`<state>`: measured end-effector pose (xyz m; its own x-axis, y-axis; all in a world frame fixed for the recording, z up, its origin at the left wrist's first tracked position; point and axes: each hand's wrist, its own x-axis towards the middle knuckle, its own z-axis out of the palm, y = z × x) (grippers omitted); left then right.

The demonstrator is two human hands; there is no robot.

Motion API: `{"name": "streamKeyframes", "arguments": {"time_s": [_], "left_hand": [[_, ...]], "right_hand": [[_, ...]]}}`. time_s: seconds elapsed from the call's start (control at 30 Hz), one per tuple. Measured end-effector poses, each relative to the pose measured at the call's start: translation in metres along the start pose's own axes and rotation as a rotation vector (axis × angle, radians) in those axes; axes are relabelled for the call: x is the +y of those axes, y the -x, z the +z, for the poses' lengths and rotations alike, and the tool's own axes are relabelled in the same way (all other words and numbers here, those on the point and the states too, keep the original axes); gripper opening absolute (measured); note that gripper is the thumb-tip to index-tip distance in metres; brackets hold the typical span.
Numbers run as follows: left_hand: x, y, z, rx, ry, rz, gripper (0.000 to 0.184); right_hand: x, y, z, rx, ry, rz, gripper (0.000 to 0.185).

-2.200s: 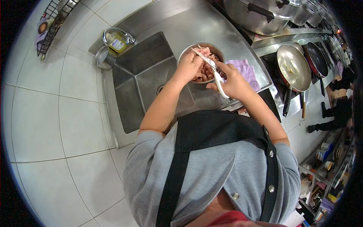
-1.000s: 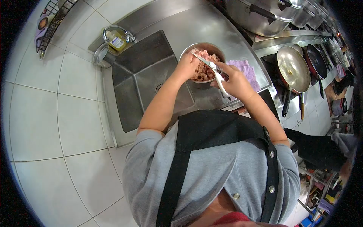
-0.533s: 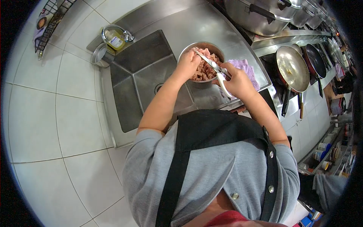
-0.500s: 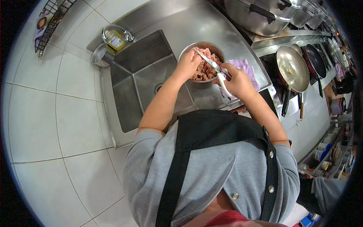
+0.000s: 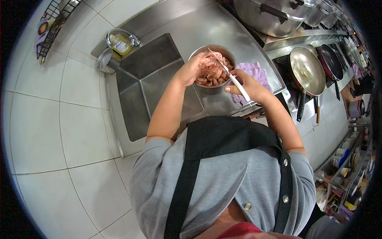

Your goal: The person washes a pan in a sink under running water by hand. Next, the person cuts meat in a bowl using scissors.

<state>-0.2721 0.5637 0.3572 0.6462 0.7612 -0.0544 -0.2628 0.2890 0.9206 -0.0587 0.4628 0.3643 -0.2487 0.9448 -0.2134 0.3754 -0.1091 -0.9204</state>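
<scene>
A round metal pot (image 5: 215, 90) full of cut raw meat (image 5: 215, 73) stands on the steel counter beside the sink. My right hand (image 5: 250, 87) grips kitchen scissors (image 5: 239, 85) with white handles. Their blades slant up and left over the meat, seen nearly edge-on. At the pot's left side, my left hand (image 5: 190, 71) reaches over the rim with its fingers stretched out at the meat. The fingertips are slightly blurred against the meat. Under and beside my right hand lies a purple cloth (image 5: 256, 73).
The sink basin (image 5: 137, 107) is on the left, with a tap (image 5: 134, 40), a yellow soap bottle (image 5: 120, 44) and a metal container (image 5: 105, 59) behind it. Right are a stove with a frying pan (image 5: 308, 69) and a large pot (image 5: 274, 20). Another person's clothing (image 5: 324, 229) shows lower right.
My left hand has let go of the piece of meat it held up, and its fingers have loosened. The scissors have turned edge-on in my right hand. The other person has shifted lower.
</scene>
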Motion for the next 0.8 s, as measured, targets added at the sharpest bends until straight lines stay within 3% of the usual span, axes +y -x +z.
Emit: {"name": "streamKeyframes", "arguments": {"time_s": [0.13,0.3,0.63,0.7,0.8], "left_hand": [[-0.002,-0.004,-0.007,-0.087,0.113,-0.049,0.036],[-0.008,-0.004,-0.003,0.056,-0.371,0.051,0.033],[-0.007,0.001,0.007,0.015,-0.567,0.105,0.032],[-0.012,-0.001,0.008,-0.069,-0.645,0.198,0.032],[-0.008,0.003,0.009,-0.057,-0.643,0.11,0.032]], "right_hand": [[0.0,0.0,0.001,0.004,0.054,-0.01,0.082],[-0.011,0.004,0.005,0.052,0.207,-0.036,0.083],[-0.013,0.006,0.006,0.209,0.252,-0.174,0.077],[-0.015,0.005,0.01,0.255,0.381,-0.192,0.076],[-0.02,0.005,0.009,0.225,0.412,-0.136,0.075]]}}
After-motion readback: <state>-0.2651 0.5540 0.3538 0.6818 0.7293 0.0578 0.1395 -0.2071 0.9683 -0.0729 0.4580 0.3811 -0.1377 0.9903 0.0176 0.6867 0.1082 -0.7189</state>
